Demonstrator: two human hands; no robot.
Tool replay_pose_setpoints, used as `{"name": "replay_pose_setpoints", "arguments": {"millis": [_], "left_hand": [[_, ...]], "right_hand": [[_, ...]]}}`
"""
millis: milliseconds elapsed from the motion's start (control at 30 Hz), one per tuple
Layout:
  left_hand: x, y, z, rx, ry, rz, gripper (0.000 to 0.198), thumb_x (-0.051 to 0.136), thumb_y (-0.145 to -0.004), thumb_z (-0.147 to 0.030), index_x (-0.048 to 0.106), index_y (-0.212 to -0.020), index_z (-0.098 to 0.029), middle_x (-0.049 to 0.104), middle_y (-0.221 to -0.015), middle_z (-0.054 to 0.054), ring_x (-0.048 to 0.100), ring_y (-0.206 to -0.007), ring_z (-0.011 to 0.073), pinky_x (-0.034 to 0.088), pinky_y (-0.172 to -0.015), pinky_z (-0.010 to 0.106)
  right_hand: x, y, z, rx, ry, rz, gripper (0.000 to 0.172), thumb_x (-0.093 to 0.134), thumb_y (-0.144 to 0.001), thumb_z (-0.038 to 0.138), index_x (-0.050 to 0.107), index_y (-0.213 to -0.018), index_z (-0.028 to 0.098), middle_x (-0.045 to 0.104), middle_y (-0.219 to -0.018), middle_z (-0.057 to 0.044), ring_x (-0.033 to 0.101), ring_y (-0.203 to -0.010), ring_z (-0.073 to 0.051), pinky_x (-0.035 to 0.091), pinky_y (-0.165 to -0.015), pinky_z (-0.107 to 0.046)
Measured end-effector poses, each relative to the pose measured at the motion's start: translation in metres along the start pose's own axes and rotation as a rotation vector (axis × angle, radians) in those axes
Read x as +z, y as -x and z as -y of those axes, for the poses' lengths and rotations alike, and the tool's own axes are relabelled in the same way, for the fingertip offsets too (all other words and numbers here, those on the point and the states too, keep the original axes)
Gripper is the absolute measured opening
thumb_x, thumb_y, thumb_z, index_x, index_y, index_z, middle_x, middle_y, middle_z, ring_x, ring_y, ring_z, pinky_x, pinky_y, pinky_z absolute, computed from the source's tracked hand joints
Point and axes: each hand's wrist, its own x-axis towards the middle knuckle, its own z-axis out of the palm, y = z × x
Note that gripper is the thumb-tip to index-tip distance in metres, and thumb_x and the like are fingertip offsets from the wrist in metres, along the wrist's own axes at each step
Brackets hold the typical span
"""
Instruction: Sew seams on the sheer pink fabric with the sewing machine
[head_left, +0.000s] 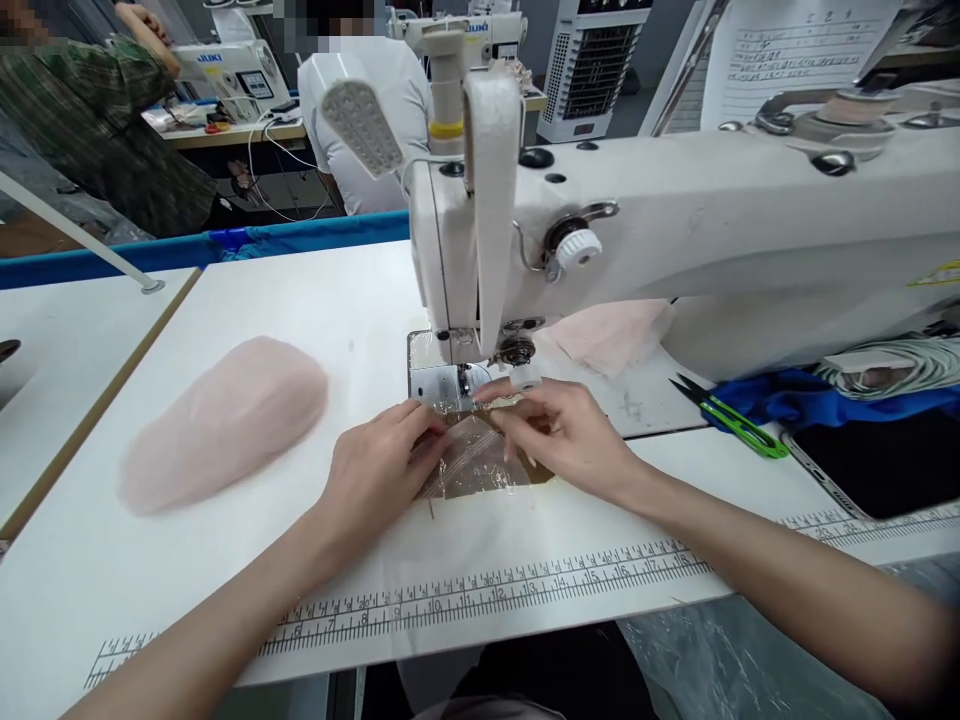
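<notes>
In front of the sewing machine's needle and presser foot (464,382), a thin see-through piece of fabric (472,455) lies over a shiny brown patch on the table. My left hand (379,455) is closed at the left edge of this fabric, thumb and fingertips pressed together. From the other side, my right hand (570,430) pinches it near the presser foot, with the fingers curled. The exact edge in each pinch is partly hidden by the fingers.
Sheer pink fabric pieces (225,425) lie left; more pink fabric (615,332) sits under the machine arm (697,210). Green-handled scissors (739,420), blue cloth (795,395) and a phone (877,460) are at right. A ruler strip (480,590) runs along the front edge. Two people sit beyond.
</notes>
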Motion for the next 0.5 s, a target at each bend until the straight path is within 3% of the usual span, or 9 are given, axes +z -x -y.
{"name": "replay_pose_setpoints", "arguments": {"millis": [100,167,200,300,500], "left_hand": [[0.0017,0.0006,-0.0064,0.028,0.172,-0.081,0.009,0.054,-0.09,-0.024,0.06,-0.084,-0.021,0.064,-0.076,-0.003,0.057,-0.062,0.0097,0.038,-0.05,0.021],[0.0029,0.0001,-0.0097,0.086,0.263,-0.133,0.011,0.053,-0.091,-0.024,0.062,-0.085,-0.02,0.063,-0.074,-0.002,0.055,-0.059,0.0091,0.039,-0.05,0.021],[0.003,-0.0004,-0.0108,0.104,0.294,-0.144,0.012,0.053,-0.091,-0.024,0.064,-0.087,-0.02,0.063,-0.074,-0.001,0.055,-0.06,0.0092,0.041,-0.051,0.021],[0.0014,-0.0019,-0.0114,0.079,0.355,-0.119,0.013,0.054,-0.09,-0.023,0.066,-0.088,-0.021,0.065,-0.075,0.0,0.055,-0.06,0.0095,0.043,-0.052,0.022],[-0.0052,-0.0036,-0.0099,-0.051,0.528,-0.104,0.01,0.06,-0.087,-0.026,0.068,-0.09,-0.023,0.069,-0.08,-0.001,0.055,-0.057,0.009,0.046,-0.05,0.021]], "right_hand": [[0.0026,0.003,0.0021,0.12,-0.163,0.207,0.043,0.058,-0.088,0.024,0.049,-0.13,0.022,0.073,-0.09,-0.004,0.06,-0.043,-0.009,0.045,-0.035,-0.018],[0.0033,0.0032,0.0003,0.149,-0.228,0.254,0.04,0.056,-0.09,0.024,0.048,-0.129,0.022,0.069,-0.111,-0.009,0.061,-0.043,-0.007,0.045,-0.033,-0.018],[0.0032,0.0027,-0.001,0.166,-0.233,0.253,0.033,0.054,-0.09,0.024,0.051,-0.123,0.02,0.069,-0.111,-0.009,0.061,-0.043,-0.007,0.046,-0.034,-0.018],[0.0019,-0.0001,-0.0048,0.218,-0.173,0.218,0.016,0.051,-0.09,0.018,0.061,-0.101,0.016,0.072,-0.082,-0.004,0.063,-0.046,-0.009,0.051,-0.04,-0.018],[-0.0016,-0.003,-0.0049,0.181,-0.072,0.169,0.011,0.056,-0.087,0.02,0.066,-0.09,0.016,0.064,-0.059,0.001,0.063,-0.048,-0.011,0.051,-0.04,-0.017]]}}
